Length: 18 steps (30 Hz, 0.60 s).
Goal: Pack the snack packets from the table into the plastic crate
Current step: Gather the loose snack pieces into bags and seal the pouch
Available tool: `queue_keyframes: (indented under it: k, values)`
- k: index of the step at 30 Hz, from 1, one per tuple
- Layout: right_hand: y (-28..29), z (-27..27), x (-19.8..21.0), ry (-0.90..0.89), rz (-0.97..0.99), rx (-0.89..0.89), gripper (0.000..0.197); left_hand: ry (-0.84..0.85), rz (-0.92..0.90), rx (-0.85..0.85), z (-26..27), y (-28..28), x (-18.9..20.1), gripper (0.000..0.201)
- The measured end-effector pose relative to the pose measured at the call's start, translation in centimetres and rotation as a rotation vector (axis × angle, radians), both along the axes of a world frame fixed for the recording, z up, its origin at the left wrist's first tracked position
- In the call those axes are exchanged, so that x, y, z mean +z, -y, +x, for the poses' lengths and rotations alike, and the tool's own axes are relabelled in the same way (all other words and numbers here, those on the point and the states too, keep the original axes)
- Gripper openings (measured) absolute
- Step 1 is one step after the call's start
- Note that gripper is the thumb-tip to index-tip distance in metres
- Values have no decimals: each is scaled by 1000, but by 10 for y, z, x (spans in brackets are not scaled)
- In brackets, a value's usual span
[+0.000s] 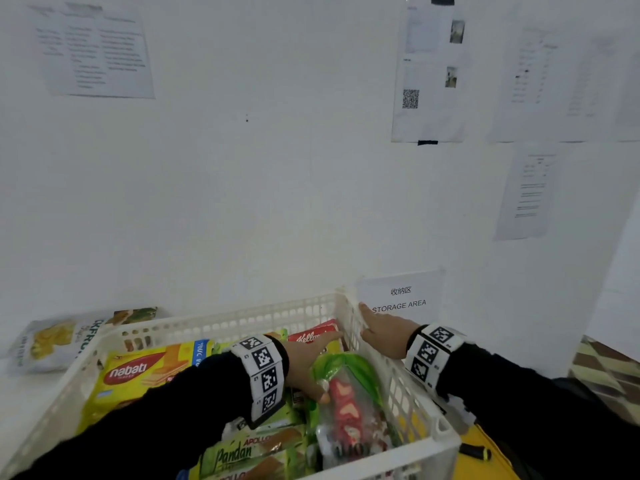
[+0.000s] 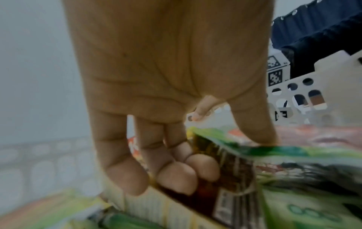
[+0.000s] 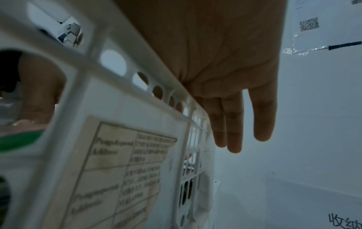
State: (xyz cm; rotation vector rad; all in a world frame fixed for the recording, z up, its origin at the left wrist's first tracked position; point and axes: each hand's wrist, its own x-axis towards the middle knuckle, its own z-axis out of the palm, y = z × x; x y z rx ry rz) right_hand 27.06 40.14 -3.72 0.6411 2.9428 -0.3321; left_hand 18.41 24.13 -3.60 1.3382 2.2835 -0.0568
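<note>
A white perforated plastic crate (image 1: 242, 318) fills the lower middle of the head view. Inside lie a yellow Nabati packet (image 1: 138, 372), a red Kellogg's box (image 1: 311, 336), a green Pandan packet (image 1: 249, 452) and a green-topped clear packet (image 1: 353, 375). My left hand (image 1: 318, 365) is inside the crate on that green packet. In the left wrist view its curled fingers (image 2: 176, 178) press the packet's dark back panel while the thumb (image 2: 254, 124) sits on the green edge (image 2: 293, 153). My right hand (image 1: 384, 336) rests flat on the crate's right rim (image 3: 117, 100), fingers (image 3: 231, 131) straight.
A pale jackfruit-chips bag (image 1: 52, 341) lies on the table outside the crate, at its far left corner. The white wall stands just behind the crate, with a STORAGE AREA sign (image 1: 400, 299). A black-and-yellow handle (image 1: 476, 452) lies on a yellow surface at the lower right.
</note>
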Motion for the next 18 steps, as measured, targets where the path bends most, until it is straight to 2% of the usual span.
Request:
queue_keyframes:
  k: [2, 5, 7, 8, 10, 12, 15, 18]
  values:
    - [0, 1, 0, -7, -23, -10, 60, -41, 28, 101, -7, -4, 3, 91]
    - [-2, 1, -2, -14, -56, -22, 60, -192, 82, 59, -15, -8, 11, 52]
    - [-3, 1, -4, -17, -67, -25, 60, -203, 46, 14, -16, -14, 11, 39]
    - [-3, 1, -5, -17, -72, -26, 60, -240, 96, -26, -20, -18, 3, 39]
    - [-3, 1, -5, -13, -83, -26, 60, -215, 70, 58, -22, -21, -3, 42]
    - [-3, 1, -5, -18, -88, -26, 60, -218, 2, 66, -34, -21, -11, 51]
    - [-4, 1, -5, -25, -97, -23, 60, -199, 0, 185, -47, -26, -18, 81]
    - [-4, 1, -5, -32, -109, -19, 60, -180, 26, 249, -40, -27, -17, 84]
